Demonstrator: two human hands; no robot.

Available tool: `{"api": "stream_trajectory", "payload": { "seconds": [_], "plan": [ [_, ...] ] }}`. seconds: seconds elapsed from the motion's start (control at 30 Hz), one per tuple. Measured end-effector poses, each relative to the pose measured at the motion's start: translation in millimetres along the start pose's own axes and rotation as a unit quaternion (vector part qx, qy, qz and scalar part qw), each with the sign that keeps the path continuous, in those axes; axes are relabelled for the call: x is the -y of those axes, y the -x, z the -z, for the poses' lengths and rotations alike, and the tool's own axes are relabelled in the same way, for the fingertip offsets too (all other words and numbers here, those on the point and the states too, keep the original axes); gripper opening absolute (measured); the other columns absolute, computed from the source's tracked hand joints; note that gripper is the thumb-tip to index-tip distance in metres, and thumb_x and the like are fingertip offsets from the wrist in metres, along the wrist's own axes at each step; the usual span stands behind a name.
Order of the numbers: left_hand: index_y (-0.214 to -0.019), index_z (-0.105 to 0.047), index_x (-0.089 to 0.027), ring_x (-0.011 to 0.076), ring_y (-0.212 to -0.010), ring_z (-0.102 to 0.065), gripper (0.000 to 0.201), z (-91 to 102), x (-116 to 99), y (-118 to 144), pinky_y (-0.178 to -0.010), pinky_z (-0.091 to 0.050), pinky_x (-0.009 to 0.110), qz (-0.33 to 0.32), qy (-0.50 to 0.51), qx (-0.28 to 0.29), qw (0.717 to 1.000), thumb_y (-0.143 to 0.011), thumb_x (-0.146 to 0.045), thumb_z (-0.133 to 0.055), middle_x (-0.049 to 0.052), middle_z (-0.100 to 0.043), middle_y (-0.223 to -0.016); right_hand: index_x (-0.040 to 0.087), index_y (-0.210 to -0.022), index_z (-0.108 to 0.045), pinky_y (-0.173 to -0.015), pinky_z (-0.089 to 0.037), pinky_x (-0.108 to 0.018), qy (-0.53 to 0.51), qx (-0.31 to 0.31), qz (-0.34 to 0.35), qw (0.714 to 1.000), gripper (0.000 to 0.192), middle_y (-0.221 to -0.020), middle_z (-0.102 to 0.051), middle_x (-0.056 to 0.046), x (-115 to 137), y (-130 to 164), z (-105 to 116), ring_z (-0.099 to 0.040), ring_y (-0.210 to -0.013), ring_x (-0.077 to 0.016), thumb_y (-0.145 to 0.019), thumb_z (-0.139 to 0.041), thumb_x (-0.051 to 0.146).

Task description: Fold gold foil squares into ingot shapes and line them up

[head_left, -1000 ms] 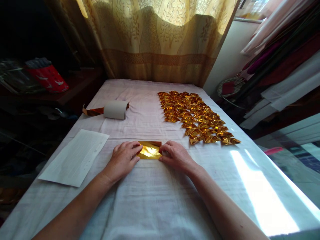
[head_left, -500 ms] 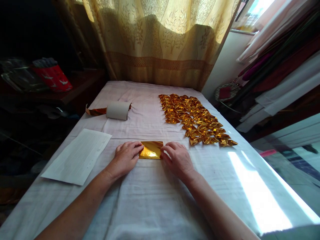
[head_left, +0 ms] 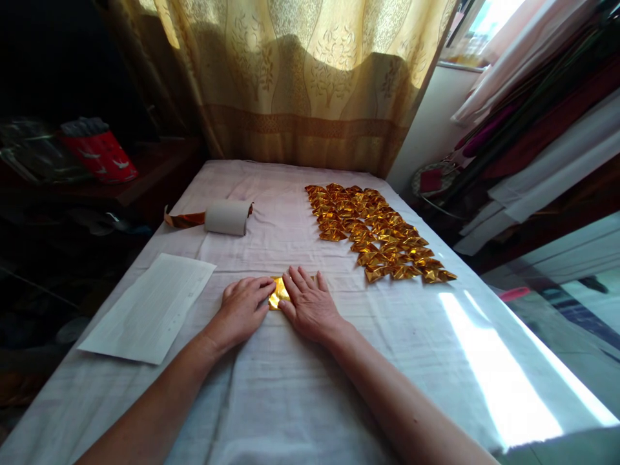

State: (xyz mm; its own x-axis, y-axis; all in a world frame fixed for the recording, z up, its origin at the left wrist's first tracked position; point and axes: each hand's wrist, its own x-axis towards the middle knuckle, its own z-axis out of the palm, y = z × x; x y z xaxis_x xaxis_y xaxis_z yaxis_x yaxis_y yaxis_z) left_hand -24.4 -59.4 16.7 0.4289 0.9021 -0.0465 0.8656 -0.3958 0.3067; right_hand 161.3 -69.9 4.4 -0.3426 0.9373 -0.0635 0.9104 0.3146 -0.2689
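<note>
Head view: right hand [head_left: 310, 305] lies flat over the gold foil [head_left: 279, 294] on the white cloth [head_left: 281, 394], fingers spread; left hand [head_left: 245, 305] curls at the foil's left end, pinching or pressing, I can't tell.

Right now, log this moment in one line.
left hand: on gold foil sheet, left end; right hand: laid over its right part; beyond, right: folded gold foil pieces
</note>
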Motion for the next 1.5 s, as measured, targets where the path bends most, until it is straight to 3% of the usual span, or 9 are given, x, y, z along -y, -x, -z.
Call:
{"api": "stream_trajectory", "payload": {
  "seconds": [0.2, 0.4, 0.63, 0.8, 0.93, 1.13, 1.23, 1.37, 1.5],
  "plan": [
    [-0.127, -0.063, -0.034, 0.0242, -0.13, -0.05, 0.05, 2.0, -6, 1, -0.11, -0.03, 0.053, 0.024, 0.007, 0.016, 1.0, -0.085, -0.01, -0.049, 0.001, -0.061, -0.139, 0.02, -0.155, -0.03, -0.121, -0.011, -0.056, 0.037, 0.025, -0.023, 0.999, 0.06, -0.162, -0.018, -0.01, -26, 15, 7, -0.016, -0.151, -0.0271, -0.103, -0.032, 0.05],
    [-0.125, -0.063, -0.033, 0.0243, -0.127, -0.052, 0.049, -3.0, -5, 4, -0.11, -0.03, 0.055, 0.006, 0.007, -0.019, 1.0, -0.084, -0.009, -0.048, 0.001, -0.062, -0.137, 0.023, -0.155, -0.03, -0.12, -0.012, -0.056, 0.06, 0.022, -0.031, 0.997, 0.057, -0.163, -0.017, -0.008, -50, 24, 7, -0.015, -0.151, -0.0283, -0.103, -0.033, 0.045],
    [-0.126, -0.063, -0.025, 0.0319, -0.132, -0.049, 0.035, -18.5, -25, 15, -0.116, -0.013, 0.066, -0.048, -0.061, -0.148, 0.986, -0.092, -0.025, -0.053, 0.009, -0.058, -0.142, 0.026, -0.154, -0.032, -0.119, -0.016, -0.057, 0.069, -0.001, -0.031, 0.997, 0.055, -0.162, -0.022, -0.008, -55, 26, 5, -0.019, -0.15, -0.0287, -0.103, -0.035, 0.045],
    [-0.141, -0.051, -0.024, 0.0297, -0.14, -0.041, 0.051, -34.6, -40, 18, -0.12, 0.007, 0.057, -0.196, -0.046, -0.1, 0.974, -0.097, -0.05, -0.047, 0.006, -0.056, -0.145, 0.026, -0.153, -0.035, -0.119, -0.017, -0.056, 0.07, -0.02, -0.028, 0.997, 0.054, -0.161, -0.025, -0.009, -55, 27, 3, -0.021, -0.15, -0.0285, -0.102, -0.036, 0.044],
    [-0.144, -0.048, -0.024, 0.0276, -0.136, -0.047, 0.054, -36.1, -33, 19, -0.12, 0.012, 0.055, -0.203, -0.037, -0.077, 0.975, -0.099, -0.054, -0.041, 0.007, -0.057, -0.143, 0.025, -0.153, -0.035, -0.12, -0.017, -0.056, 0.067, -0.011, -0.029, 0.997, 0.054, -0.161, -0.025, -0.009, -55, 28, 6, -0.021, -0.15, -0.0286, -0.102, -0.038, 0.043],
    [-0.121, -0.067, -0.029, 0.0286, -0.124, -0.059, 0.035, -22.7, 1, 14, -0.117, -0.007, 0.066, -0.146, 0.005, -0.099, 0.984, -0.101, -0.043, -0.043, 0.005, -0.07, -0.125, 0.028, -0.151, -0.039, -0.119, -0.019, -0.055, 0.059, -0.02, -0.024, 0.998, 0.051, -0.161, -0.027, -0.008, -56, 28, 6, -0.023, -0.149, -0.0297, -0.102, -0.04, 0.039],
    [-0.114, -0.071, -0.029, 0.026, -0.118, -0.063, 0.03, -21.1, 15, 9, -0.114, -0.026, 0.061, -0.157, 0.028, -0.107, 0.981, -0.101, -0.037, -0.046, 0.004, -0.073, -0.119, 0.026, -0.149, -0.044, -0.118, -0.021, -0.057, 0.052, -0.05, -0.016, 0.997, 0.05, -0.159, -0.033, -0.01, -59, 29, 1, -0.027, -0.148, -0.0311, -0.1, -0.044, 0.037],
    [-0.111, -0.072, -0.024, 0.0228, -0.109, -0.067, 0.028, -22.4, 15, 5, -0.101, -0.049, 0.045, -0.172, 0.046, -0.156, 0.971, -0.099, -0.033, -0.049, 0.006, -0.075, -0.113, 0.017, -0.139, -0.055, -0.113, -0.03, -0.053, 0.025, -0.168, 0.011, 0.985, 0.045, -0.147, -0.051, -0.014, -62, 31, -1, -0.043, -0.137, -0.0303, -0.095, -0.05, 0.029],
    [-0.109, -0.071, -0.02, 0.02, -0.098, -0.069, 0.027, -22.3, 3, 3, -0.09, -0.056, 0.037, -0.179, 0.057, -0.188, 0.964, -0.1, -0.029, -0.048, 0.007, -0.075, -0.106, 0.023, -0.115, -0.069, -0.099, -0.04, -0.039, -0.017, -0.259, 0.105, 0.96, 0.026, -0.123, -0.069, -0.008, -50, 32, 3, -0.057, -0.115, -0.0227, -0.095, -0.051, 0.021]
  ]
}}
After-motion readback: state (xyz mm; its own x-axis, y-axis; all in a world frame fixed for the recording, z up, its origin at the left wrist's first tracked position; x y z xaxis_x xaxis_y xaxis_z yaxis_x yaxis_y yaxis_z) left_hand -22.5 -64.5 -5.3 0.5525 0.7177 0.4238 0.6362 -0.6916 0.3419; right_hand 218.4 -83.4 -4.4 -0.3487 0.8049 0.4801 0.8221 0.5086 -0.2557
